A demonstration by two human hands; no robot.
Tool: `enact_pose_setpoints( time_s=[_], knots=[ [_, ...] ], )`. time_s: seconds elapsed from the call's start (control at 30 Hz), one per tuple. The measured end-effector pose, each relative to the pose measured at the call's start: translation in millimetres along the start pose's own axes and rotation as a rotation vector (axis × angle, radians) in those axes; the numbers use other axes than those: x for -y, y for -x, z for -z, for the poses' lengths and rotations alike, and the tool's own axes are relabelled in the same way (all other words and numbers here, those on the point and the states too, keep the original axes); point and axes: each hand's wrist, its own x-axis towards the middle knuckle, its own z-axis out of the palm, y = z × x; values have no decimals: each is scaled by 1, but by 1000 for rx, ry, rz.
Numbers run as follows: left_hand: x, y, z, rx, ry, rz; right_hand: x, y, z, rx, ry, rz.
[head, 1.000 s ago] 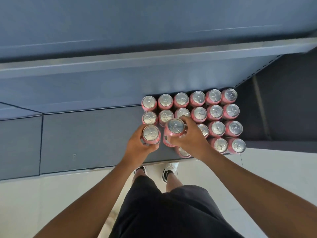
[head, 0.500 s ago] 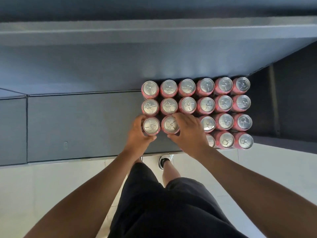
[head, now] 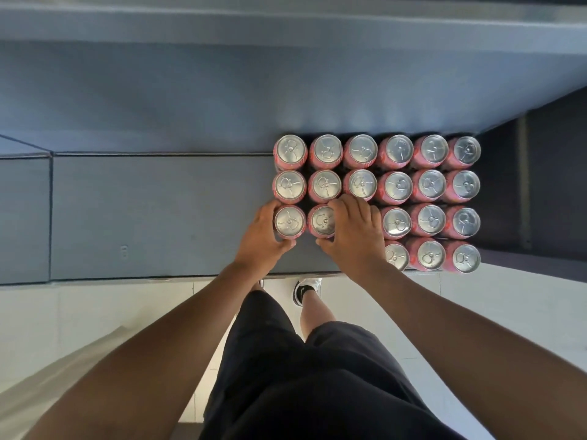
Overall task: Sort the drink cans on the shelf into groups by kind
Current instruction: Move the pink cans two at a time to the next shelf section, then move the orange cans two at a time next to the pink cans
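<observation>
- At the right end of the grey shelf [head: 158, 217]: a tight block of pink drink cans [head: 431, 185], all upright, silver lids and pull tabs facing up, sides touching or very nearly so.
- Two back rows of six cans each, close against the rear of the shelf.
- A third row with one place hidden beneath the right hand.
- A front row with three cans in sight at the right, close to the shelf's front edge, the leftmost partly behind the right wrist.
- Left hand [head: 262, 241] wrapped round the leftmost third-row can [head: 289, 222]: fingers curled along its left side, thumb bent against its near side, lid fully in sight.
- Right hand [head: 354, 239] clamped over the neighbouring can [head: 322, 221], just to the right: fingers curled across the right part of the lid and its far edge, thumb pressed to the near side.
- Those two cans side by side and upright, level with the rest of their row; resting on the shelf or slightly raised, impossible to tell from above.
- Overhead, an upper shelf [head: 286, 27] of the same grey, across the whole top of the view.
- Below the shelf's front edge: pale tiled floor [head: 95, 312], dark shorts [head: 317, 376], and one white-and-black shoe [head: 306, 289] just under the edge.
</observation>
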Motion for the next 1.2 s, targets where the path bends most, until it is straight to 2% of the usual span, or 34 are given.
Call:
enact_pose_setpoints(
  time_s=[0.13,0.23,0.37,0.53,0.87,1.2],
  knots=[
    [-9,12,17,42,-107,-40,4,-1,19,8,-18,50],
    [-17,28,36,5,-141,-21,10,-4,40,-34,-36,106],
    [-27,55,65,-77,-289,-46,24,-9,73,-90,-150,360],
    [-26,102,105,-225,-477,-64,59,-19,108,-97,-132,575],
    [18,199,192,-570,-631,-58,194,-7,145,-60,-94,854],
    [114,288,292,-689,-686,33,362,37,135,-2,-29,885]
  ],
)
